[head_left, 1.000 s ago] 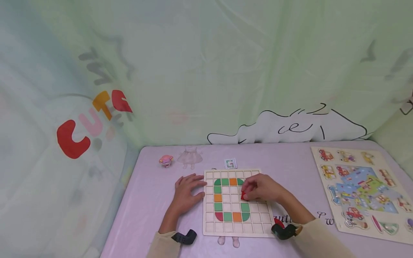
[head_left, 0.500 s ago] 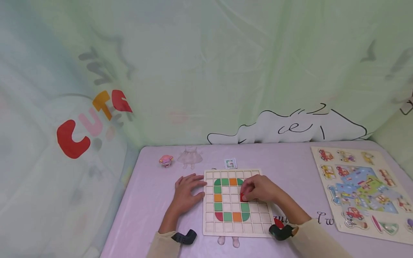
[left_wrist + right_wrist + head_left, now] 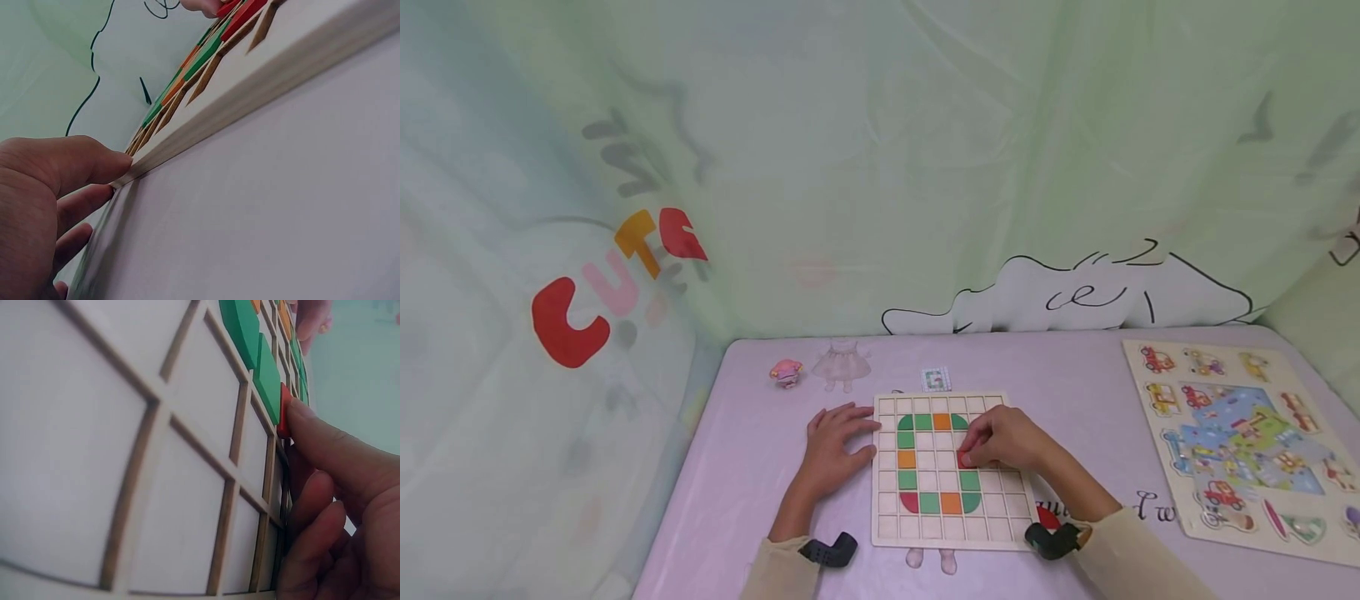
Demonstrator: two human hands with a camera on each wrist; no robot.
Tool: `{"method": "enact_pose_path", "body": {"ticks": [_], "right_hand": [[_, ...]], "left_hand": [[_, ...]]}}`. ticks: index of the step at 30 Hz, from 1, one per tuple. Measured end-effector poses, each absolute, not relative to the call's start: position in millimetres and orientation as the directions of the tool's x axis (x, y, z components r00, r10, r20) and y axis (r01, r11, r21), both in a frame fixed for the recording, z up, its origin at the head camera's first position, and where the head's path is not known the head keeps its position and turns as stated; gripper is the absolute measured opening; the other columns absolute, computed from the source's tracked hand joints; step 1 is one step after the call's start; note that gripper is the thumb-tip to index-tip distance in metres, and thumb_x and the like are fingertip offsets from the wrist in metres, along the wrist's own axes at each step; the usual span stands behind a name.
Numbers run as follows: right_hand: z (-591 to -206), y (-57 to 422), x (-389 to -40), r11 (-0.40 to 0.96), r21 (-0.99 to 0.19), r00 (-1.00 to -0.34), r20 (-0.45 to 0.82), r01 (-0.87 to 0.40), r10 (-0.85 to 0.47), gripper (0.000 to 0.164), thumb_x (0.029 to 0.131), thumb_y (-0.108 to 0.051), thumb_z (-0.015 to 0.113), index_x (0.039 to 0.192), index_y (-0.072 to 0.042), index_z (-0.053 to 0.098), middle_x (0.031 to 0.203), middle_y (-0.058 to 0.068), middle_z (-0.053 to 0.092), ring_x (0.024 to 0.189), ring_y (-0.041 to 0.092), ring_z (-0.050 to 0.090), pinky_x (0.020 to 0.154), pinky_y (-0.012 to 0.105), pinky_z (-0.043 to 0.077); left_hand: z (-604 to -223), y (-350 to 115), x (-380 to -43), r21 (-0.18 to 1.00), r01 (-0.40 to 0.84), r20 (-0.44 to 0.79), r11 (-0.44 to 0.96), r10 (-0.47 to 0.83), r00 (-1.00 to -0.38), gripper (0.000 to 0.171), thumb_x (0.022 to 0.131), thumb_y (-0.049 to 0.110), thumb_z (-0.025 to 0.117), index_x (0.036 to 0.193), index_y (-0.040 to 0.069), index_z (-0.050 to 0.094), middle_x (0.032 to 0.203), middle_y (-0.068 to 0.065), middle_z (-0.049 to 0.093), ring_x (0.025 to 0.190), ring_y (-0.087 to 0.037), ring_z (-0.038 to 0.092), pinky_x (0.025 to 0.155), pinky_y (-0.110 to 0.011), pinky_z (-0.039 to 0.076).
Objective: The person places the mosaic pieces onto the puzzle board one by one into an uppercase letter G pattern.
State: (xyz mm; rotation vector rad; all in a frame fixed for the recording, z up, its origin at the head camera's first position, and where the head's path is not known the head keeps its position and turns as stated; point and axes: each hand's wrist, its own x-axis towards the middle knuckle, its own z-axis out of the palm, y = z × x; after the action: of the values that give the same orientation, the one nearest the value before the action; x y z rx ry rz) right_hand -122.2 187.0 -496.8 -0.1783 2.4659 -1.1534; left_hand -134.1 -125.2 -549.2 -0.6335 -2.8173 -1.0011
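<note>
A wooden grid board (image 3: pixel 1007 527) lies on the table, with green, orange and red tiles set in a ring of its squares. My right hand (image 3: pixel 1011 439) pinches a red tile (image 3: pixel 284 415) down at a square on the ring's right side, below the green corner tile at the top. In the right wrist view the thumb (image 3: pixel 315 425) lies on its face, right beside a green tile (image 3: pixel 267 378). My left hand (image 3: pixel 837 448) rests at the board's left edge, fingers spread and fairly straight, their tips touching the rim.
A small patterned card (image 3: pixel 936 379) lies behind the board, and a pink-haired figurine (image 3: pixel 786 373) stands at the back left. A vehicle puzzle board (image 3: pixel 1247 442) covers the right side. A red piece (image 3: pixel 1047 518) shows partly behind the right wrist's black strap (image 3: pixel 1052 540).
My right hand has shifted slightly left and lowered the red tile from a tilt to lie flatter in the square. The left hand has stayed still.
</note>
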Motion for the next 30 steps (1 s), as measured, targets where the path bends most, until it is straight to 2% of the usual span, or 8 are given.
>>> {"method": "enact_pose_path", "body": {"ticks": [13, 25, 30], "right_hand": [[-495.8, 186.9, -120.1, 0.679, -0.731, -0.920, -0.309, 0.069, -0.240, 0.012, 0.082, -0.019, 0.085, 0.077, -0.019, 0.074, 0.074, -0.002, 0.066, 0.076, 0.017, 0.057, 0.060, 0.027, 0.046], [-487.4, 221.5, -121.1, 0.695, -0.719, -0.914, -0.263, -0.027, -0.308, 0.010, 0.085, -0.028, 0.082, 0.088, -0.021, 0.075, 0.079, -0.002, 0.061, 0.085, 0.018, 0.053, 0.069, 0.029, 0.044], [-480.3, 242.9, -115.2, 0.721, -0.689, -0.885, -0.288, -0.073, -0.365, 0.010, 0.084, -0.028, 0.083, 0.088, -0.024, 0.076, 0.077, -0.004, 0.060, 0.084, 0.017, 0.053, 0.069, 0.026, 0.044]], "left_hand": [[-548.4, -124.9, -133.5, 0.585, 0.402, 0.207, 0.705, 0.349, -0.914, 0.030, 0.087, 0.023, 0.076, 0.117, 0.025, 0.075, 0.141, 0.003, 0.064, 0.142, -0.027, 0.048, 0.118, -0.067, 0.017], [-550.6, -124.8, -135.2, 0.573, 0.405, 0.208, 0.713, 0.351, -0.913, 0.030, 0.087, 0.023, 0.076, 0.117, 0.026, 0.075, 0.141, 0.004, 0.064, 0.142, -0.026, 0.048, 0.118, -0.067, 0.019], [-552.1, -125.2, -135.4, 0.574, 0.396, 0.201, 0.716, 0.346, -0.917, 0.029, 0.088, 0.025, 0.075, 0.117, 0.027, 0.075, 0.142, 0.005, 0.063, 0.143, -0.025, 0.047, 0.119, -0.066, 0.018]]}}
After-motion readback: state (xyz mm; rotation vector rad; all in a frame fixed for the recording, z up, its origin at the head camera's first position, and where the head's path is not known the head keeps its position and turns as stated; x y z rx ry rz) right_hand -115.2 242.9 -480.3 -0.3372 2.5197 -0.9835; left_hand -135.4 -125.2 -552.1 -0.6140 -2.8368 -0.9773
